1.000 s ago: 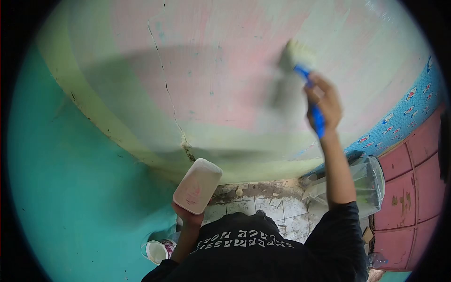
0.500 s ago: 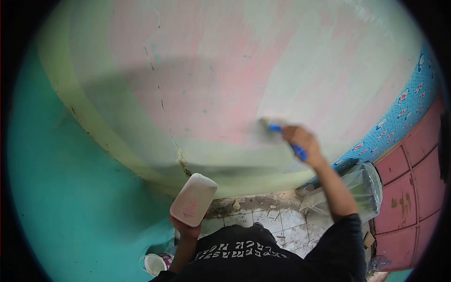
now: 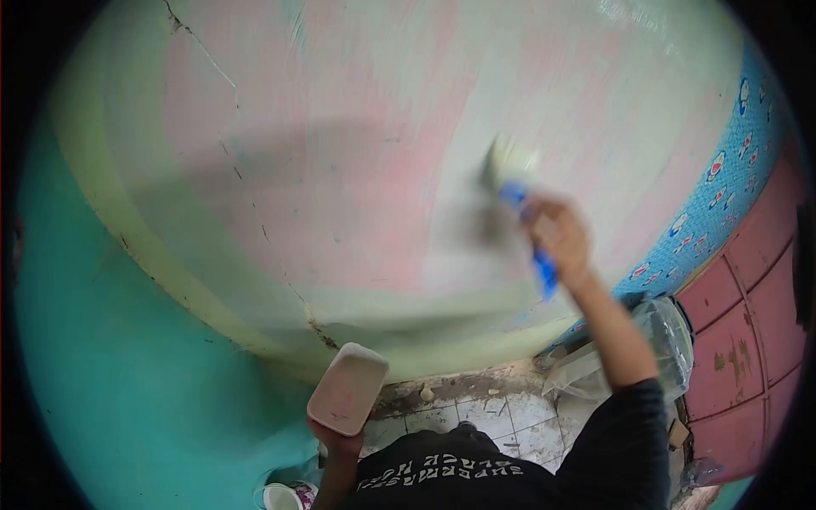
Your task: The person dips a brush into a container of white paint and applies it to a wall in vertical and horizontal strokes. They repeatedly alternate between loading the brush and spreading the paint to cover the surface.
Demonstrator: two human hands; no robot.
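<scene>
My right hand (image 3: 557, 238) is wrapped round the blue handle of a paintbrush (image 3: 512, 157). The brush's pale bristles are at the wall (image 3: 357, 204), with some motion blur. That wall is patchy pink and pale green, and a dark crack runs down its left part. Low on the left, my left hand (image 3: 338, 438) grips the lower end of a shallow white tray (image 3: 349, 389), tilted so its inside faces me. Pinkish smears mark the tray's inner floor; most of my left fingers are hidden behind it.
A turquoise wall (image 3: 153, 357) meets the painted wall at left. On the right are blue patterned covering (image 3: 718, 183), pink panels (image 3: 722, 365) and a clear plastic-covered item (image 3: 663, 340). A white bucket (image 3: 285, 495) stands bottom left. White floor tiles (image 3: 531, 412) carry debris.
The paintbrush has swept upward along the wall in my right hand, its bristles now pointing up rather than left. The view has shifted slightly; my left hand still holds the tray.
</scene>
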